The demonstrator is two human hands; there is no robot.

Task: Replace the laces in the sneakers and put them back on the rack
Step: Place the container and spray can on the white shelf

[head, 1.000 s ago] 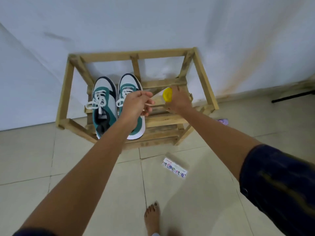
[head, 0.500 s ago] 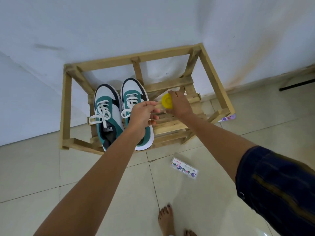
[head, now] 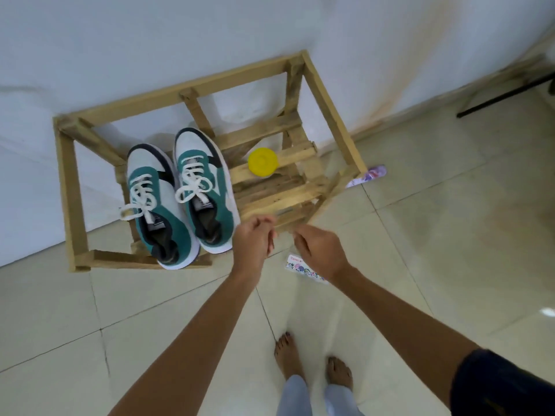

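We see our left hand point(head: 255, 238) and right hand point(head: 319, 249) side by side above the floor before the rack point(head: 327, 94), each grip loosely curled and holding nothing. Both laced sneakers point(head: 180, 196) sit together on the rack's lower slats, a yellow disc point(head: 262, 162) resting to their right. A printed strip point(head: 297, 265) lies on the tiles.

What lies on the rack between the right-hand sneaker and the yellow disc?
In the head view, only bare wooden slats of the rack lie between the right-hand sneaker and the yellow disc; the two sit apart, not touching.
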